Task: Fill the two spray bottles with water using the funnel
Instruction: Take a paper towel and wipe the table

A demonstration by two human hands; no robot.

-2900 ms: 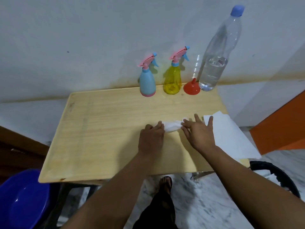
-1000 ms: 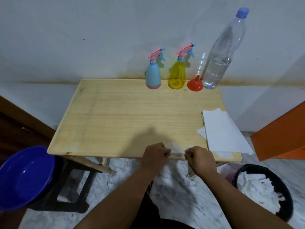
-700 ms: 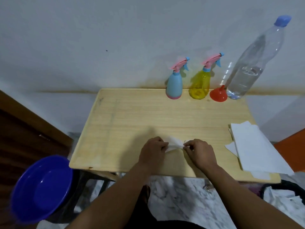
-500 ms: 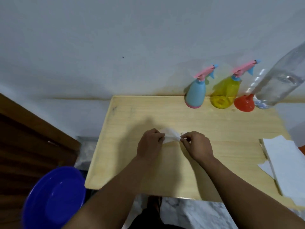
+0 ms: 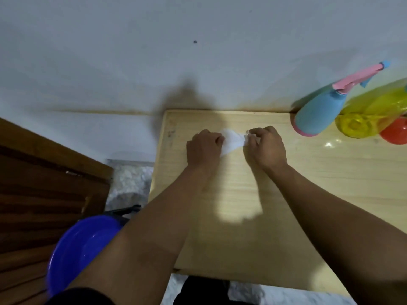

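Observation:
A white tissue (image 5: pixel 232 140) lies on the wooden table (image 5: pixel 308 183) near its far left corner. My left hand (image 5: pixel 203 148) grips its left end and my right hand (image 5: pixel 265 146) grips its right end. At the far right stand a blue spray bottle (image 5: pixel 317 116) with a pink trigger and a yellow spray bottle (image 5: pixel 370 115). The red funnel (image 5: pixel 395 134) shows only partly at the right edge. The water bottle is out of view.
A blue plastic basin (image 5: pixel 83 245) sits low at the left, beside the table. A dark wooden door (image 5: pixel 44 183) fills the left side. The white wall (image 5: pixel 198 51) runs right behind the table. Marble floor (image 5: pixel 130 183) shows between table and door.
Both hands have slid the tissue from the table's front edge toward the far left corner. My view has swung left, so the water bottle and paper stack have left the frame.

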